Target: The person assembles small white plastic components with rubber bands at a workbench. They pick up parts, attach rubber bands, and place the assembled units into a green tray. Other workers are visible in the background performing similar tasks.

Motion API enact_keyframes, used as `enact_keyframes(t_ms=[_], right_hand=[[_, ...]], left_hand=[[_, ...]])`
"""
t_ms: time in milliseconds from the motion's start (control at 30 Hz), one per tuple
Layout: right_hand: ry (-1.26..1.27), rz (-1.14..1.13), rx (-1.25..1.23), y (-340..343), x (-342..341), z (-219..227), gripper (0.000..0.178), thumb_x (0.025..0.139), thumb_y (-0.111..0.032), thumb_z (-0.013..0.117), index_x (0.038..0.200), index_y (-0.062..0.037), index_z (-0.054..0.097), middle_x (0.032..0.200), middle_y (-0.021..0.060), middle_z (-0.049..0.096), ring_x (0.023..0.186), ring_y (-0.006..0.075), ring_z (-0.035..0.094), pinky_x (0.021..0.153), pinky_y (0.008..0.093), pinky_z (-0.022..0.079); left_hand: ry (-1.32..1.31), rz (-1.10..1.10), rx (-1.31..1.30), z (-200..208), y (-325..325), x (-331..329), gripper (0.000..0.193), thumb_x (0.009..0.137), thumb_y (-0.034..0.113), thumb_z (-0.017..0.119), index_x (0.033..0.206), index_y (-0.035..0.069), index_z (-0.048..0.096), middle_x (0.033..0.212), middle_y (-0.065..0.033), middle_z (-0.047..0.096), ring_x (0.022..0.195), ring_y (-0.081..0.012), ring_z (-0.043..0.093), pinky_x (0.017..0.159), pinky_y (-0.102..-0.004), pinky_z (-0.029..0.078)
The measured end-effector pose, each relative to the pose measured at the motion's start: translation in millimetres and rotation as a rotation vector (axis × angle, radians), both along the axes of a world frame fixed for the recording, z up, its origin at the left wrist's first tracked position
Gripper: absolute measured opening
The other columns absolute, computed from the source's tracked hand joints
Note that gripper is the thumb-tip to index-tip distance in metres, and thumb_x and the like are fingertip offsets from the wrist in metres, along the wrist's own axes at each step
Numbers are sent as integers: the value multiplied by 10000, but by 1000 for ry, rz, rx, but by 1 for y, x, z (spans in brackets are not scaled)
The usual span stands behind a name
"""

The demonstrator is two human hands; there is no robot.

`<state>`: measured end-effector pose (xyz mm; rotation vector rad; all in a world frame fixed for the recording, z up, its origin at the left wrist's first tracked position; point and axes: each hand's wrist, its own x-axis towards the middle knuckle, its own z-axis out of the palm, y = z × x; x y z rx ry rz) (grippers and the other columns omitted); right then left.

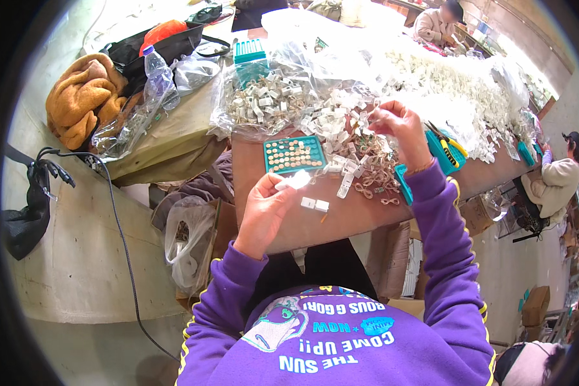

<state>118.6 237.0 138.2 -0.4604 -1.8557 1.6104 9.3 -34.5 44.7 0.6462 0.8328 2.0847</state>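
My left hand [264,209] pinches a small white plastic piece [296,180], overexposed by the light, just in front of a teal tray [266,168] holding rows of round gold-coloured discs. Over the heap of white plastic housings [331,119], my right hand [400,128] is raised with its fingertips drawn together; what they hold, if anything, is too small to make out. Below the right hand lie coiled thin brown wires [383,174] mixed with more white parts. Two joined white housings [314,204] lie near the table's front edge.
A clear bag [257,106] of white parts and a teal box [251,58] stand behind the tray. Yellow-handled pliers [453,145] rest on a teal holder at right. A bottle [157,74] stands at left. Two people [556,180] [434,29] sit farther off.
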Motion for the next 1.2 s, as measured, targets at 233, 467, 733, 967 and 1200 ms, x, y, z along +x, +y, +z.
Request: enact_keyframes(t_ms=[233, 467, 733, 967, 1200], right_hand=[[272, 120, -615, -65, 10, -47, 101, 926, -113, 570, 998, -42, 559, 957, 135, 683, 746, 192, 684, 674, 291, 564], [401, 161, -966, -103, 1, -77, 127, 953, -110, 526, 1044, -29, 564, 1035, 148, 664, 801, 207, 682, 775, 331, 568], [312, 205, -994, -136, 22, -82, 118, 934, -117, 565, 1040, -74, 593, 944, 36, 656, 793, 151, 639, 701, 295, 519], [106, 281, -1130, -160, 27, -91, 83, 929, -146, 599, 994, -95, 600, 928, -5, 642, 759, 109, 619, 686, 276, 510], [161, 150, -783, -174, 30, -82, 55, 941, -113, 566, 923, -61, 567, 861, 28, 609, 730, 100, 559, 675, 265, 468]], left_hand=[[157, 76, -146, 0, -9, 25, 72, 920, 61, 626, 911, 18, 569, 1049, -113, 648, 1104, -247, 606, 972, -382, 493], [-317, 18, 81, -15, -6, 40, 94, 982, 92, 522, 1061, 42, 534, 1158, -90, 613, 1135, -296, 587, 1031, -482, 463], [-551, -104, 257, -13, -2, 58, 344, 985, 194, 534, 1284, 29, 494, 1148, -73, 579, 1009, -145, 559, 926, -315, 468], [389, 542, -175, -13, -2, 56, 214, 882, 29, 645, 1094, 14, 630, 949, -6, 606, 841, -72, 552, 736, -202, 452], [388, 520, -113, -9, -3, 28, 179, 875, 106, 688, 1004, -6, 633, 961, -28, 625, 707, -57, 498, 622, -191, 396]])
